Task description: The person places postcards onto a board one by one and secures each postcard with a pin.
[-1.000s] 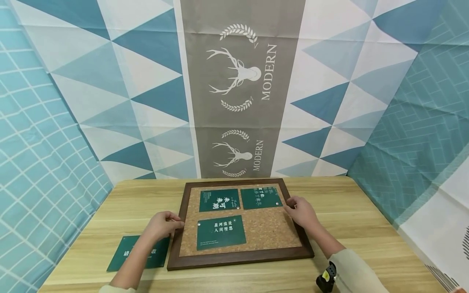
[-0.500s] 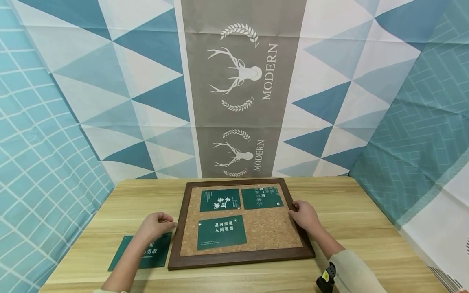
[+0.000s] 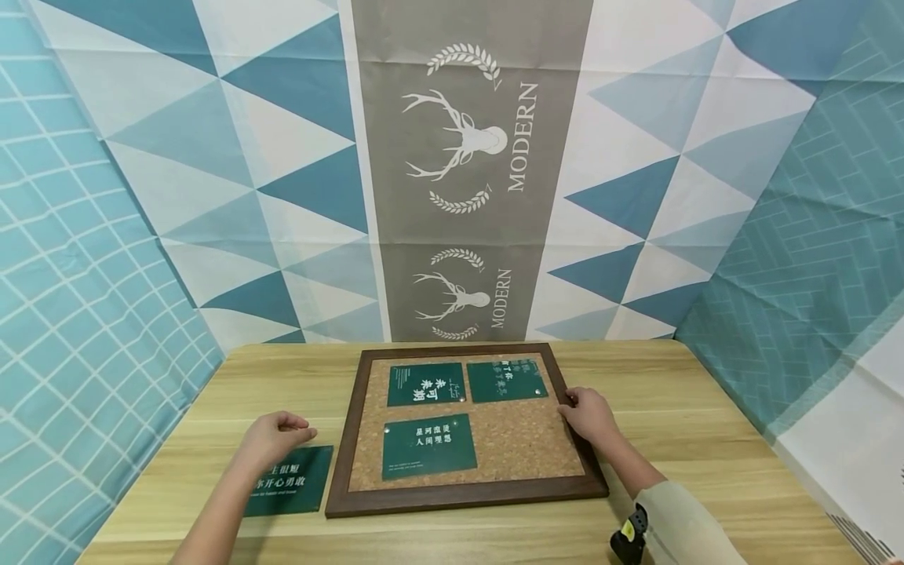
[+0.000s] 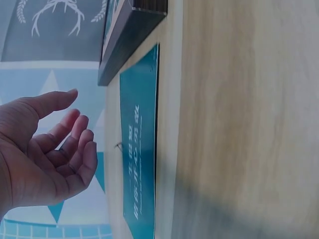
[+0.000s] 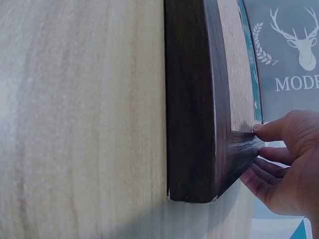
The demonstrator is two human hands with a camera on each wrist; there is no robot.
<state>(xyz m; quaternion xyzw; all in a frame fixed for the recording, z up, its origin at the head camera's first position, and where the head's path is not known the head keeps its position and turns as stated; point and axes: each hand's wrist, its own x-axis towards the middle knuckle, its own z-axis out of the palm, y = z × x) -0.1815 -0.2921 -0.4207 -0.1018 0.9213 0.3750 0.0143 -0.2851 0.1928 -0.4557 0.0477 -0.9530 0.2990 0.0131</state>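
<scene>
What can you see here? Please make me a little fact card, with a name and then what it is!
Left hand: the left hand is near the loose green card, holding nothing
Right hand: the right hand pinches the right edge of the brown frame
Board: cork board, lying on the wooden table
Cards on board: three green cards, two at the top, one lower left
Background: patterned backdrop with triangles, deer heads and "MODERN"

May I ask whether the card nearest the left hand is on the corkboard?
It is off: the green card lies on the table, outside the corkboard frame.
</scene>
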